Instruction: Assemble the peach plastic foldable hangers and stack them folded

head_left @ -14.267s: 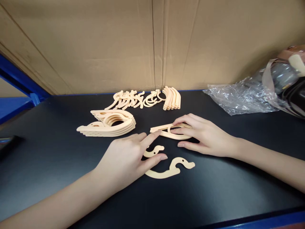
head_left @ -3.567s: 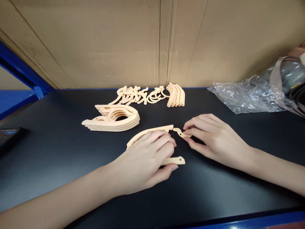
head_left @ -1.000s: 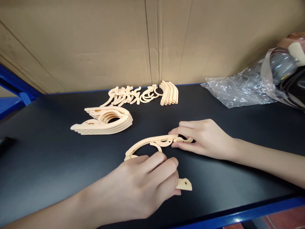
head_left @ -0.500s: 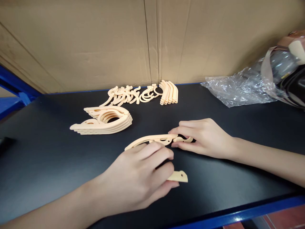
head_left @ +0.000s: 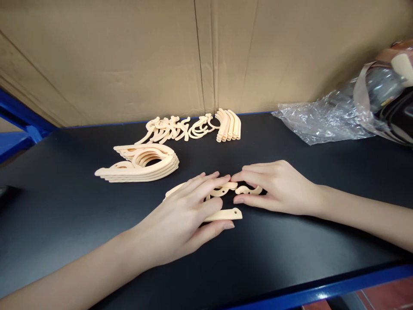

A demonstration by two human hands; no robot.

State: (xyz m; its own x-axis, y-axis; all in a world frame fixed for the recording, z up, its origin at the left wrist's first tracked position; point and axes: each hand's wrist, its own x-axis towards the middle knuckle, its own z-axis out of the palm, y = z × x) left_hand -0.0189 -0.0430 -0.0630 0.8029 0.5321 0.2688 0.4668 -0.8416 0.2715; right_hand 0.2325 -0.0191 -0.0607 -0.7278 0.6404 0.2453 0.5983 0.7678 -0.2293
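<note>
A cream folding clothes hanger (head_left: 225, 215) lies on the black tabletop at the centre, its two arms partly under my left hand (head_left: 190, 215). My left fingers reach over the far arm while the thumb presses along the near arm, whose holed end sticks out to the right. Just beside the far arm's right end, my right hand (head_left: 274, 185) holds a small curved hanger hook (head_left: 248, 190) between thumb and fingers. Part of the hook is hidden by that hand. A narrow gap shows between hook and hanger arm.
A stack of folded hangers (head_left: 138, 165) sits left of centre. Behind it are loose hooks (head_left: 174, 128) and a bundle of hanger arms (head_left: 229, 125) before a cardboard wall (head_left: 129, 56). Clear plastic wrap (head_left: 316, 122) lies at the right. A blue frame (head_left: 322, 290) edges the table.
My left hand has moved up and flattened over the hanger, bringing the near arm closer to the far one. My right hand stays almost in place with the hook.
</note>
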